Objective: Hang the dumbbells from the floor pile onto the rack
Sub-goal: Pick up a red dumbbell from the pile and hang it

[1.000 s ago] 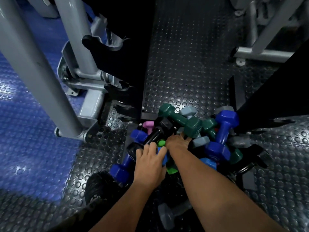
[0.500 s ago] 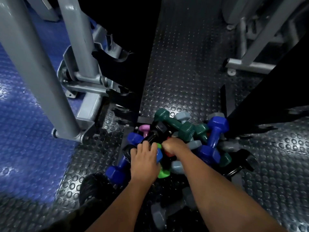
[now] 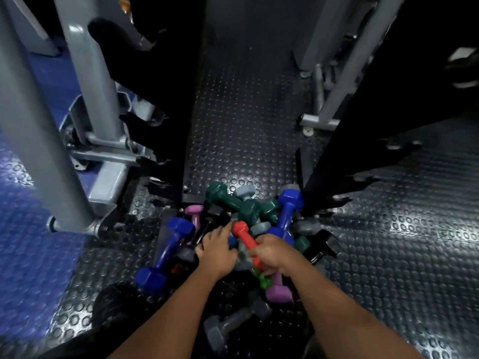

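Hazard: right hand (image 3: 272, 252) grips red dumbbell (image 3: 245, 238) amid floor pile (image 3: 233, 206) beneath both hands; left hand (image 3: 216, 251), fingers spread, presses neighbours, which may roll onto fingers.

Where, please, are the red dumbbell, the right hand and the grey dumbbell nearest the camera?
red dumbbell (image 3: 245, 239), head view, on its handle.
right hand (image 3: 272, 252), head view, on its back.
grey dumbbell (image 3: 228, 326), head view, on its handle.

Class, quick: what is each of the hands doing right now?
Left hand: open, fingers spread on the pile.
Right hand: gripping the red dumbbell.
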